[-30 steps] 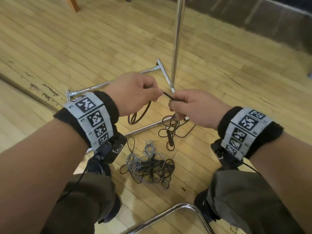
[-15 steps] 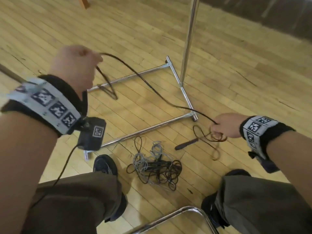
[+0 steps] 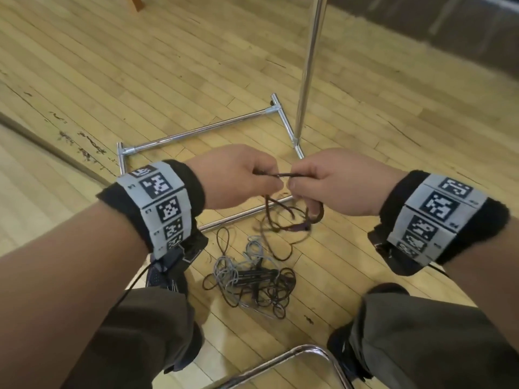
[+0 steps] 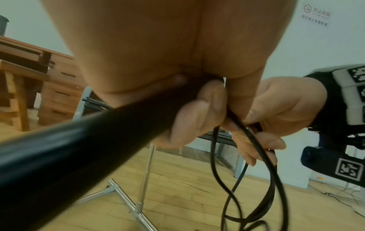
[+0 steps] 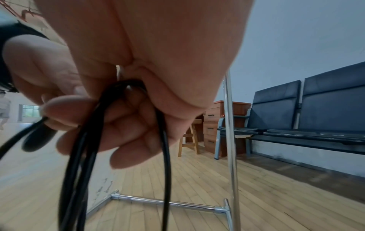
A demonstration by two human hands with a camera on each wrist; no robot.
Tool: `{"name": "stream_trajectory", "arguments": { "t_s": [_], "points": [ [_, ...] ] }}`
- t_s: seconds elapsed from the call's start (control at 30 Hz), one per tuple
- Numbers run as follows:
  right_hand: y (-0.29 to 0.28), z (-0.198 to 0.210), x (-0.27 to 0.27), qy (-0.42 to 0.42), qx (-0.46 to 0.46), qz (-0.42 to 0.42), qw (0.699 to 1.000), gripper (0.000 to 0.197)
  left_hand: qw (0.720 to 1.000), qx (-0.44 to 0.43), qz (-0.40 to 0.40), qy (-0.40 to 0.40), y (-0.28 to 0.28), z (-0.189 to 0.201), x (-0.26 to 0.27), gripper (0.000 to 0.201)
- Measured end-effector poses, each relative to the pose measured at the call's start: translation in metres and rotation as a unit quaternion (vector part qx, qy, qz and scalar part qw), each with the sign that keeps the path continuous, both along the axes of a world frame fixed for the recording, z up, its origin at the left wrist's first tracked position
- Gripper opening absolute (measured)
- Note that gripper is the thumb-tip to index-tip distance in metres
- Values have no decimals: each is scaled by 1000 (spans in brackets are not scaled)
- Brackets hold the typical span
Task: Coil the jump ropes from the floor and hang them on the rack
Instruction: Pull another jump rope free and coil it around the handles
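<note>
Both hands meet in front of me over the floor, holding one black jump rope [image 3: 282,174]. My left hand [image 3: 241,175] pinches the cord, and the left wrist view shows it gripping the rope's black handle [image 4: 79,140] too. My right hand [image 3: 334,182] holds several coiled loops [image 5: 118,140] that hang below it [image 3: 283,220]. A tangled pile of grey and black jump ropes [image 3: 252,282] lies on the floor between my feet. The chrome rack [image 3: 307,68] stands just beyond my hands, its base frame [image 3: 196,133] on the floor.
Wooden plank floor [image 3: 140,66] all around. A chrome chair frame [image 3: 295,357] sits at the bottom edge between my legs. Dark bench seats [image 5: 316,109], a wooden cabinet [image 5: 217,125] and stool stand along the wall behind the rack.
Half a second ago my left hand was raised far to the left with the cord stretched out; now it has come back to meet the right hand, adding cord to the coil.
</note>
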State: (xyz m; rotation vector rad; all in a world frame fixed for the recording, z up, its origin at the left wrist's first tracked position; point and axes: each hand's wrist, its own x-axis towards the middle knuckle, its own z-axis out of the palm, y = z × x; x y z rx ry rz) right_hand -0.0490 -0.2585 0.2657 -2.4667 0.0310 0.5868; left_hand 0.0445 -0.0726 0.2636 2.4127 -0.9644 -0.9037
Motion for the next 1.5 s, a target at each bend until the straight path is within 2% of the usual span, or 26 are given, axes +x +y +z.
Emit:
{"name": "stream_trajectory", "arguments": {
  "t_s": [0.1, 0.2, 0.3, 0.37, 0.4, 0.47, 0.53, 0.57, 0.6, 0.7, 0.83, 0.93, 1.07, 1.2, 1.33, 1.43, 1.5],
  "points": [
    [-17, -11, 0, -5, -25, -16, 1000, 25, 997, -20, 61, -32, 4, 4, 13, 29],
    [-39, -34, -1, 38, -63, -42, 996, 28, 979, -80, 181, -41, 19, 9, 31, 29],
    [-60, -62, -9, 119, -105, -53, 986, 27, 929, -150, 334, -59, 40, 15, 52, 25],
    [-67, -77, -16, 190, -149, -30, 970, 23, 899, -148, 404, -87, 53, 15, 65, 19],
    [-67, -82, -19, 212, -171, -15, 962, 23, 900, -110, 406, -111, 57, 13, 68, 18],
    [-60, -80, -17, 203, -190, 0, 960, 29, 931, 20, 341, -133, 61, 7, 65, 22],
    [-47, -67, -8, 154, -155, -7, 976, 31, 957, 122, 238, -117, 55, -1, 55, 55],
    [-38, -58, -2, 124, -121, -18, 985, 31, 967, 128, 193, -105, 49, -3, 49, 63],
    [-28, -48, 3, 93, -85, -29, 992, 30, 977, 111, 154, -95, 43, -2, 42, 62],
    [-3, -24, 9, 15, -10, -46, 999, 29, 997, 37, 40, -52, 24, 3, 24, 47],
    [10, -13, 6, -15, -3, -27, 1000, 31, 999, -4, -28, 45, 9, 6, 7, 33],
    [10, -11, 2, -25, -7, -5, 1000, 31, 999, -2, -18, 26, 3, 5, 7, 11],
    [1, -17, 3, -25, -4, -4, 1000, 29, 997, -22, 47, -50, 5, 5, 17, 22],
    [-26, -44, 2, 60, -49, -24, 997, 24, 978, -57, 174, -101, 19, 7, 32, 25],
    [-49, -77, -12, 177, -148, -6, 973, 20, 930, -109, 327, -125, 40, 14, 53, 24],
    [-53, -88, -20, 222, -201, 15, 954, 22, 918, -51, 341, -196, 52, 15, 66, 20],
    [-47, -83, -14, 192, -207, 27, 959, 25, 938, 31, 293, -181, 51, 9, 62, 26]
  ]
}}
